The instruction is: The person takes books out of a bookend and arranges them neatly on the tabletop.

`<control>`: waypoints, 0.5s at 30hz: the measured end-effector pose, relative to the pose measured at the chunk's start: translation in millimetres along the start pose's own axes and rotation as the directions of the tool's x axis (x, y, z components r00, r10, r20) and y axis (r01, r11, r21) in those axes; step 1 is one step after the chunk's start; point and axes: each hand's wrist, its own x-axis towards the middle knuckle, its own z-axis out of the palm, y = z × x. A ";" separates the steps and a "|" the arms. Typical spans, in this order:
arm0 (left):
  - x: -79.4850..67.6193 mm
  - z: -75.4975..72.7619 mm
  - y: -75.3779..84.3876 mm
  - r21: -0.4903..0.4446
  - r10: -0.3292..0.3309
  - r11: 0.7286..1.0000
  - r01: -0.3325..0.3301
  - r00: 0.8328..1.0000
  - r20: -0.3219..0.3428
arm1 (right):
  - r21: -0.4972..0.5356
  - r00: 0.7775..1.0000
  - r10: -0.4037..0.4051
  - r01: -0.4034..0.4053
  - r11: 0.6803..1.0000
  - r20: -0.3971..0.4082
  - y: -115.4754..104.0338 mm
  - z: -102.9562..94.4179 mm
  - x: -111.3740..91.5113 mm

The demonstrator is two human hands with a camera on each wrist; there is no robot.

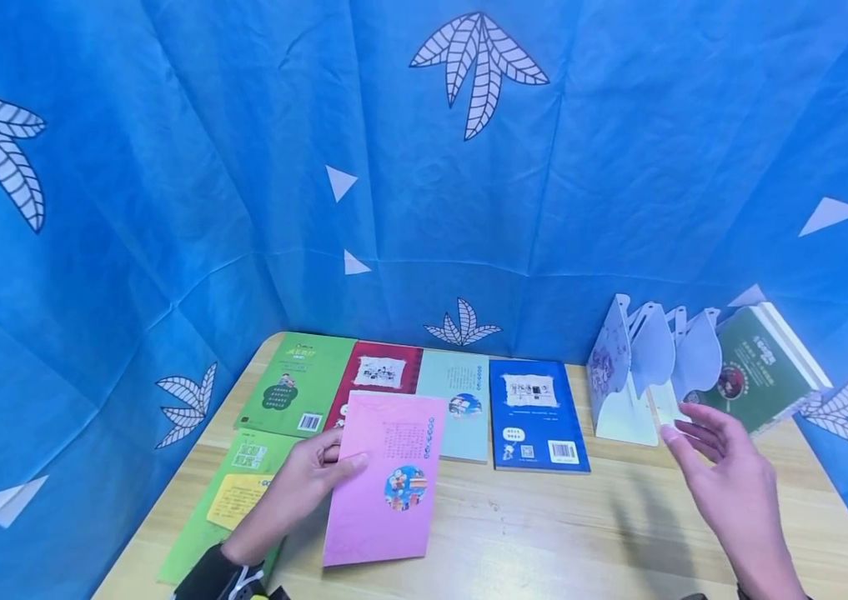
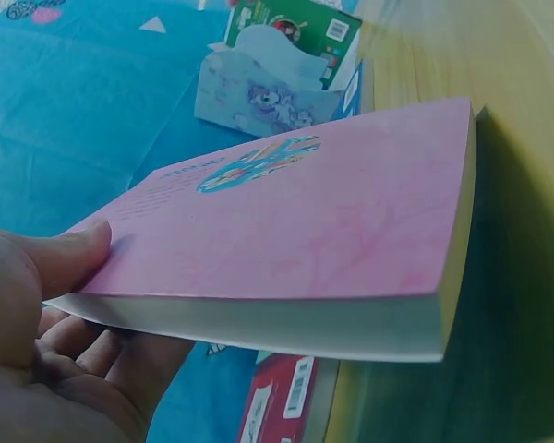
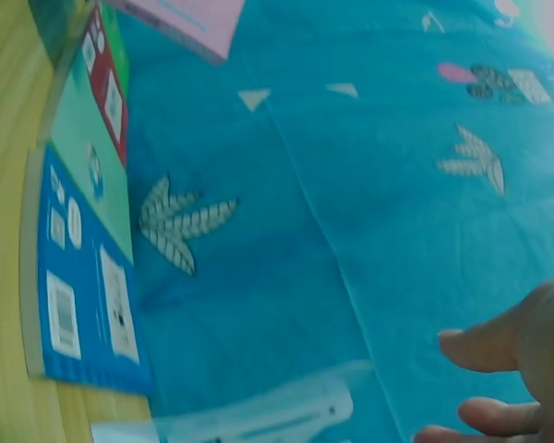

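My left hand grips a pink book by its left edge, thumb on the cover and fingers beneath. In the left wrist view the pink book is held up off the table, its white page edge facing me. My right hand holds nothing; its fingers are parted and loosely bent in front of a white bookend rack with several curved dividers. A green hardcover book leans in the right end of that rack. In the right wrist view the thumb and fingers are apart.
Along the table's back edge lie a green book, a red book, a pale mint book and a blue book. Another green book with a yellow panel lies at the left. A blue curtain hangs behind the wooden table.
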 end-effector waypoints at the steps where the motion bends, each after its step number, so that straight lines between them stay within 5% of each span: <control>1: -0.4 -1.1 -0.7 -0.002 -0.010 1.000 0.010 1.000 -0.004 | 0.001 0.999 0.031 -0.031 1.000 -0.007 3.0 -2.4 1.8; 9: -1.1 -9.8 -7.0 -0.004 -0.060 0.998 0.060 0.998 0.016 | -0.008 0.963 0.266 -0.267 0.964 -0.044 21.1 -23.5 20.2; 15: -2.0 -15.5 -11.4 0.009 -0.065 0.998 0.065 0.997 0.042 | -0.046 0.943 0.327 -0.330 0.943 -0.059 32.1 -35.9 31.2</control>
